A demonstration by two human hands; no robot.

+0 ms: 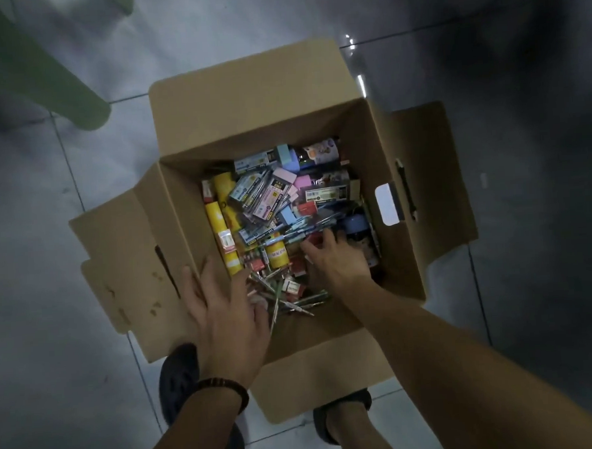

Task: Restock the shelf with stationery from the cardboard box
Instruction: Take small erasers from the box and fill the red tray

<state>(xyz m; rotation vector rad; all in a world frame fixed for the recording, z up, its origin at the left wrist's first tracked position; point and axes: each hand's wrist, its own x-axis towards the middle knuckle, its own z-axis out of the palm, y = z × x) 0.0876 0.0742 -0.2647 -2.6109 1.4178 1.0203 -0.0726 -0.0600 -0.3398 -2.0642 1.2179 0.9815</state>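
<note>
Head view, looking straight down into open cardboard box [388, 171] on tiled floor [48, 237], flaps folded out. Heaped across the whole bottom with stationery [269, 198]: packets toward the far wall, yellow tubes [224, 228] along the left wall, loose pens [288, 297] by the near wall. Left hand [224, 314] at the near left corner, fingers spread wide and straight, holding nothing. Right hand [337, 260] down among items near the right wall, fingertips buried; cannot tell whether gripping anything. No shelf in sight. Judging by so full a box, early in the task: picking out, carrying and shelving nearly all left to do.
</note>
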